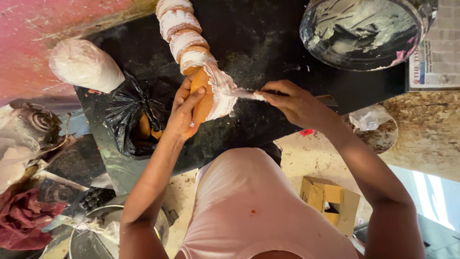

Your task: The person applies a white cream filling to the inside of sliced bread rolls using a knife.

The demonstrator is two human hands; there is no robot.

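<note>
Nearest, the left hand [184, 112] grips a clay cup [203, 98] at frame centre; the right hand [292, 100] pinches a paste-covered blade [244, 94]. The cup seems light, brittle, slippery where wet; hold its bare side.

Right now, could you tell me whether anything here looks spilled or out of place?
Yes: white smears and powder dust the black slab around the row of clay cups, and the cardboard box on the floor is torn open.

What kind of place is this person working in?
Probably a small craft or pottery workshop. The left hand steadies an orange clay piece while the right hand spreads white paste on it with a blade. A paste-smeared bowl sits on the black worktop.
</note>
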